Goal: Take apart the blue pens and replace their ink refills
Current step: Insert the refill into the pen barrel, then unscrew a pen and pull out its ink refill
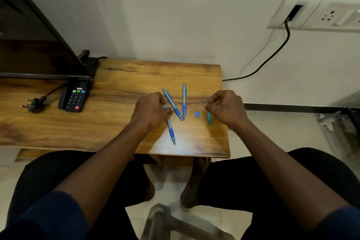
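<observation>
Wooden table (116, 122): three blue pens (172, 104). Left hand (151, 110) pinches nearest pen (170, 128). Right hand (226, 108) curled closed; contents cannot be told.

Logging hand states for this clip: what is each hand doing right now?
Left hand: closed, fingertips on a blue pen.
Right hand: closed; contents cannot be told.

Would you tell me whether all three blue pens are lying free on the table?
No: the left hand pinches the upper end of the nearest pen.
</observation>
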Tool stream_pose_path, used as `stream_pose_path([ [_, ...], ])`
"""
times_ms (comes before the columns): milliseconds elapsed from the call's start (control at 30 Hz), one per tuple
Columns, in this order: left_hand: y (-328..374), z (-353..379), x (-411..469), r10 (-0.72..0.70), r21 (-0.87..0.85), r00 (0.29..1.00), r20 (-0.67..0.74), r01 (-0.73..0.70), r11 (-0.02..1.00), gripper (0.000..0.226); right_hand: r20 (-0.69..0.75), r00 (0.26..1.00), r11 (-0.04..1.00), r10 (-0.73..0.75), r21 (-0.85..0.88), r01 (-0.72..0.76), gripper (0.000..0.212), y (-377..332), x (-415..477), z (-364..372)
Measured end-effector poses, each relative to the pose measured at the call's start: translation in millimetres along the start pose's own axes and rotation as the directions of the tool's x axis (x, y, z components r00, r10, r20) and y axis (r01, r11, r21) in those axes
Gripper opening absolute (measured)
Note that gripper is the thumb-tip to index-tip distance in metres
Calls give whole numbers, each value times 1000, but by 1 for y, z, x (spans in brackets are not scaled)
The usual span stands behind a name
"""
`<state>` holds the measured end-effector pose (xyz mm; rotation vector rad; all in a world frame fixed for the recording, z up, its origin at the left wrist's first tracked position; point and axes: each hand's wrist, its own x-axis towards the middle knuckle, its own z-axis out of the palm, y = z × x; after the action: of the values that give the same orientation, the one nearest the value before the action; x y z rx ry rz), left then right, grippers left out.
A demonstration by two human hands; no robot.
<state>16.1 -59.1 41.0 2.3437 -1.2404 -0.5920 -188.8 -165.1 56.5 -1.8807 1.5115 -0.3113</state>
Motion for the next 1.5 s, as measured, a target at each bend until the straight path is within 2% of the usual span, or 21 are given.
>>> stream_pose_path([
  [267, 6, -1, -2, 35, 58, 999, -25, -34, 998, 43, 58, 998, 997, 22, -69, -18, 23, 4, -2, -1],
  [467, 22, -5, 0, 152, -11, 985, -81, -154, 988, 24, 53, 998, 992, 37, -123, -31, 25, 9, -2, 5],
  [600, 39, 8, -2, 278, -51, 960, 31, -276, 960, 25, 32, 999, 985, 13, -175, -8, 37, 11, -4, 9],
  [733, 52, 28, -1, 376, 27, 921, 104, -380, 925, 23, 10, 1000, 978, -7, -211, 9, 42, 12, -5, 14],
  [1000, 61, 38, 5, 427, 123, 877, 220, -460, 880, 27, 9, 1000, 986, -20, -168, 21, 37, 15, -4, 11],
  [1300, 58, 40, 4, 514, 197, 831, 212, -551, 811, 15, 52, 999, 987, 4, -162, 5, 39, 16, -2, 10],
  [1400, 54, 40, 5, 470, 104, 873, 132, -483, 869, 12, 35, 999, 987, 13, -158, -7, 32, 16, -1, 12],
  [1500, 53, 36, 9, 340, -193, 939, 50, -325, 926, 9, 43, 999, 992, 34, -124, -29, 28, 15, 0, 11],
])
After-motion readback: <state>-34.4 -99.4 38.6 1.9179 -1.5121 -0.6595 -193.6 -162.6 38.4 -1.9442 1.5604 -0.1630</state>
